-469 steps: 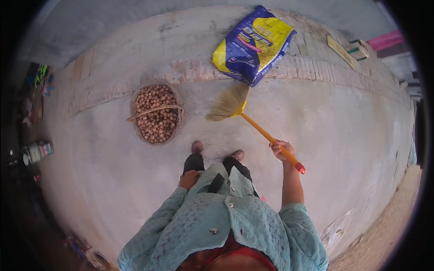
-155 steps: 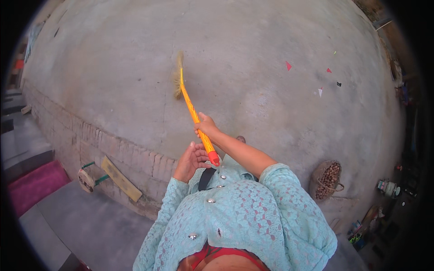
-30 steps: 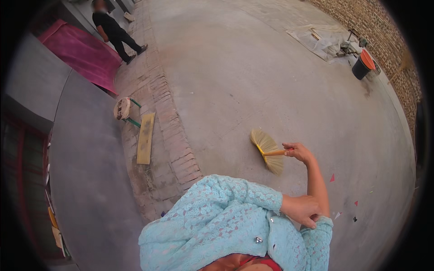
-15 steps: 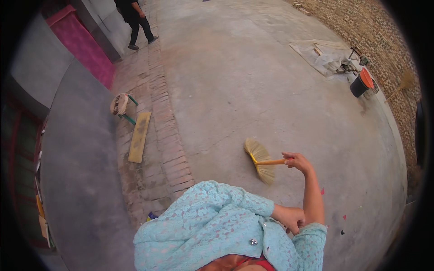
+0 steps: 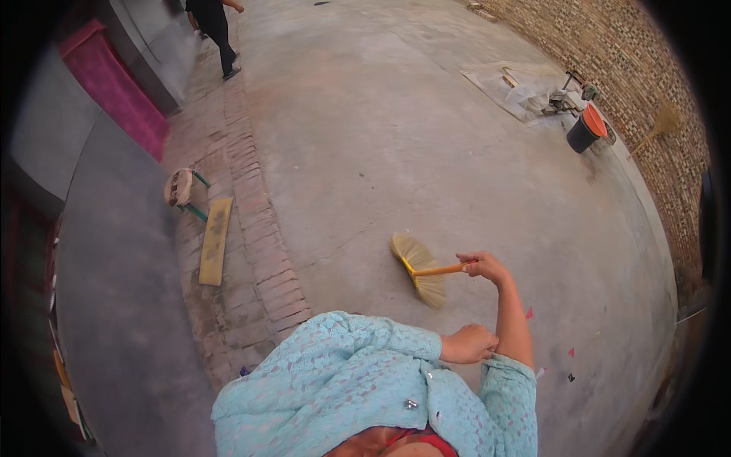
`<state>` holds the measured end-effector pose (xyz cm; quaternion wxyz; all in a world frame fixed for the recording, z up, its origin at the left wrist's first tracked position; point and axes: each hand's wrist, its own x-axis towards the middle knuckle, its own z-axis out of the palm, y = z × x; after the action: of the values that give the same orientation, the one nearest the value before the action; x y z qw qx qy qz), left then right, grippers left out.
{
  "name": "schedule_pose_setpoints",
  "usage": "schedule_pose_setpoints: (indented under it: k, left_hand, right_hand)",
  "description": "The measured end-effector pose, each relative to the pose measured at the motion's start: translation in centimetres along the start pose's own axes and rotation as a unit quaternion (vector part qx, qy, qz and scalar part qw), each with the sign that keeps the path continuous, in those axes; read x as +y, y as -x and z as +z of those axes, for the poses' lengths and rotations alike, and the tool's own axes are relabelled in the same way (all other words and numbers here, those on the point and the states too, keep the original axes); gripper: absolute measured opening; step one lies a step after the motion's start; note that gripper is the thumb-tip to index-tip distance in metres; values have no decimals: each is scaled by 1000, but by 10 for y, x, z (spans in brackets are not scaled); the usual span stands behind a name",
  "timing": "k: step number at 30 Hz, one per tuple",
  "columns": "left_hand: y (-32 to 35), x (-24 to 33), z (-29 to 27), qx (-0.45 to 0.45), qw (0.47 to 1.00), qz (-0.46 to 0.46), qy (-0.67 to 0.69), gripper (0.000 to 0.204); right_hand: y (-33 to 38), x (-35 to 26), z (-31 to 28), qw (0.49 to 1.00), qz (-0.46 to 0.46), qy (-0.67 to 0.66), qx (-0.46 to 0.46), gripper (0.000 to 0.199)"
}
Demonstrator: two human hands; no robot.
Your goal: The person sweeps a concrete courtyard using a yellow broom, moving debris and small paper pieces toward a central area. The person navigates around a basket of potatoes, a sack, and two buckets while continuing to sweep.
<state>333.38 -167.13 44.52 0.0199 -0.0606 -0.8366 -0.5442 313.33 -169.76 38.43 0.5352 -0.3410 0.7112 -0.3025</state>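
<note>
My right hand (image 5: pixel 478 266) is closed around the orange handle of a straw broom (image 5: pixel 419 270), close to its fan-shaped head. The bristles rest on the concrete ground (image 5: pixel 426 152) just ahead of me. My right forearm hides the remainder of the handle. At that elbow my left hand (image 5: pixel 466 344) makes a fist, seemingly on the handle's far end. I wear a light blue knitted cardigan (image 5: pixel 343 388).
A brick strip (image 5: pixel 259 221) runs along my left, with a wooden plank (image 5: pixel 215 240) and a small green-legged stool (image 5: pixel 180 187) beside it. A person in black (image 5: pixel 213 23) walks far ahead. A black bucket (image 5: pixel 585 131), a cluttered sheet (image 5: pixel 518 87) and another broom (image 5: pixel 662 123) sit by the brick wall. Paper scraps (image 5: pixel 571 353) lie at the right.
The broom head has swept a little to the left across the concrete. My view has tilted, so the person in black now stands higher in the frame.
</note>
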Motion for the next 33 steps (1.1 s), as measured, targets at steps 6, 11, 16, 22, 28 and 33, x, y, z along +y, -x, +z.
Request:
schedule_pose_setpoints:
  k: [6, 11, 16, 22, 28, 33]
  left_hand:
    - [5, -3, -7, -18, 998, 11, 54, 11]
    - [-1, 30, -47, -5, 993, 75, 90, 13]
    - [-37, 58, -42, -37, 972, 232, 9, 20]
    - [-58, 76, -21, -122, 962, 239, -55, 32]
    - [-67, 93, -15, -132, 954, 229, -143, 25]
    - [-76, 90, 3, -143, 936, 213, -241, 17]
  right_hand:
    - [-4, -13, 4, 999, 30, 28, -10, 45]
    - [-3, -3, 13, 999, 39, 6, -11, 45]
    - [-14, -7, 17, 997, 33, 65, -33, 43]
    - [-21, -24, 37, 996, 27, 75, -37, 40]
    - [-25, -27, 44, 993, 25, 108, -43, 39]
    - [-28, -27, 48, 985, 37, 153, -68, 39]
